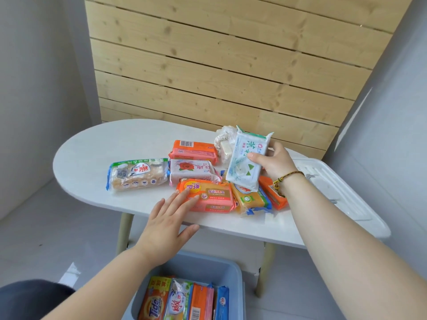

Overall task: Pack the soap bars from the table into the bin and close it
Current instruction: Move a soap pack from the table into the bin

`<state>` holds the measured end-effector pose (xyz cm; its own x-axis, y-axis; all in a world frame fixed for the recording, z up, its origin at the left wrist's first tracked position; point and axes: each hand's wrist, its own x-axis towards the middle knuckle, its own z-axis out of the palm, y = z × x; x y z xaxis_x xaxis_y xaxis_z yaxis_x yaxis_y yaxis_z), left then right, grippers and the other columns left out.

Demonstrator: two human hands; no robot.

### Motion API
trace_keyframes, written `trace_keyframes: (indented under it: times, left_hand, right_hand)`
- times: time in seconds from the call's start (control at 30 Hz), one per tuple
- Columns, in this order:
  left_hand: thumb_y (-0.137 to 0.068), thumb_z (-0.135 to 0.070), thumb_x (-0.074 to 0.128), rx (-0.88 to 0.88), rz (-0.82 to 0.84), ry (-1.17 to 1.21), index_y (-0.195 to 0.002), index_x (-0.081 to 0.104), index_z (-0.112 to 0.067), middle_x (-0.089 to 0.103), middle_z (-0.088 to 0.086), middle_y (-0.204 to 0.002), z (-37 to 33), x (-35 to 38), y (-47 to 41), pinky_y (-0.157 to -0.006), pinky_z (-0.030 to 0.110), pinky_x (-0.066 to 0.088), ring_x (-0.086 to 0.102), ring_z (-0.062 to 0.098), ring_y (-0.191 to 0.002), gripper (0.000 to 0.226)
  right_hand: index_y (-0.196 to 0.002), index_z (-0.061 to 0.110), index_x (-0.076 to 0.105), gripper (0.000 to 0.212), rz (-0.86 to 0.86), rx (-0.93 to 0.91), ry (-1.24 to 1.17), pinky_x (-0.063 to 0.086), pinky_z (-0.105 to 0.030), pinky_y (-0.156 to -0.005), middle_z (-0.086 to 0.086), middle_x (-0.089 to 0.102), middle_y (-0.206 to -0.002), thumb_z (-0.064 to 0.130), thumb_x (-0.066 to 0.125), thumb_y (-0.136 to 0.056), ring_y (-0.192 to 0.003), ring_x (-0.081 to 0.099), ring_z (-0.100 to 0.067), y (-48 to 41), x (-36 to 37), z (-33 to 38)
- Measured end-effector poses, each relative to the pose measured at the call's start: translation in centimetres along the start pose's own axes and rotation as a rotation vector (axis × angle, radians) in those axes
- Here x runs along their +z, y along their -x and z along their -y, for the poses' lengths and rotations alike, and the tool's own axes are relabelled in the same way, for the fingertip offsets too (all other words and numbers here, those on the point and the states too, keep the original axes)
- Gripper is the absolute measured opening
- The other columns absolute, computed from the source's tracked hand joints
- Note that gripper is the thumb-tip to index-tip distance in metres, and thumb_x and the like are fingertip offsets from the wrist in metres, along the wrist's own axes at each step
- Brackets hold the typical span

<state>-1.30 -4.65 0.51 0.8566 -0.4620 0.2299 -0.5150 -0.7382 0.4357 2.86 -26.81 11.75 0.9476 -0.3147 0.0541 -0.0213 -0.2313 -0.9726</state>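
Several wrapped soap bars lie on the white oval table (92, 153). My right hand (275, 161) grips a white and green soap pack (246, 160) and holds it tilted above the pile. My left hand (168, 218) is open, its fingertips resting on the near left corner of an orange and pink soap bar (211, 196). A blue bin (208, 266) stands on the floor below the table's near edge, with several soap bars (184, 299) standing upright inside. The white bin lid (335, 188) lies flat on the table's right end.
More bars on the table: a clear-wrapped yellow one (138, 174), a pink rose one (191, 168), an orange one (194, 150), a yellow one (250, 199), another orange one (272, 192). A wooden slat wall stands behind. Grey floor around the table legs.
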Motion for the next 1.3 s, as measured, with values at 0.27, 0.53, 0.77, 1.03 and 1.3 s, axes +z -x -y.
trace_keyframes:
  times: [0.27,0.53,0.77,1.03,1.3]
  left_hand:
    - [-0.085,-0.013,0.060,-0.227,-0.203,0.152,-0.118,0.058,-0.015,0.051,0.006,-0.133,1.1,-0.2,6.5,-0.102,0.037,0.039,0.048,0.026,-0.122,0.033]
    - [-0.094,-0.019,0.045,-0.526,0.127,0.203,-0.127,0.047,-0.017,0.045,0.004,-0.138,5.5,2.4,8.7,-0.102,0.033,0.038,0.046,0.022,-0.123,0.033]
    - [-0.094,-0.022,0.043,-0.651,0.356,0.204,-0.139,0.028,-0.018,0.033,0.006,-0.147,6.9,6.2,8.5,-0.104,0.034,0.037,0.041,0.024,-0.129,0.047]
    - [-0.092,-0.022,0.045,-0.813,0.429,0.205,-0.144,0.010,-0.022,0.031,0.006,-0.147,8.8,10.3,8.0,-0.099,0.035,0.043,0.045,0.025,-0.125,0.063]
    - [-0.088,-0.002,0.042,-0.825,0.512,0.125,-0.145,0.007,-0.025,0.024,0.002,-0.150,10.6,11.9,8.6,-0.086,0.026,0.049,0.049,0.021,-0.119,0.070]
  right_hand:
    - [-0.088,0.028,0.049,0.035,0.247,-0.165,-0.018,0.053,-0.042,-0.082,0.003,0.063,-0.093,-0.003,0.063,-0.078,-0.088,0.062,-0.019,7.0,0.5,1.6]
    - [-0.110,0.016,0.046,0.045,0.574,-0.164,0.473,0.050,-0.037,-0.092,-0.011,0.061,-0.116,0.007,0.071,-0.074,-0.108,0.059,-0.027,12.8,6.1,-4.2]
    - [-0.122,0.017,0.037,0.042,0.616,-0.060,0.977,0.053,-0.039,-0.081,-0.011,0.059,-0.121,0.023,0.057,-0.085,-0.103,0.060,-0.030,12.5,9.4,-12.9]
    - [-0.124,0.017,0.034,0.039,0.554,0.095,1.177,0.052,-0.036,-0.076,-0.010,0.059,-0.121,0.022,0.052,-0.089,-0.102,0.061,-0.028,9.1,11.1,-21.7]
    - [-0.133,0.009,0.031,0.046,0.672,0.000,1.226,0.046,-0.040,-0.088,-0.016,0.044,-0.132,0.006,0.045,-0.089,-0.115,0.050,-0.030,8.2,16.5,-26.0]
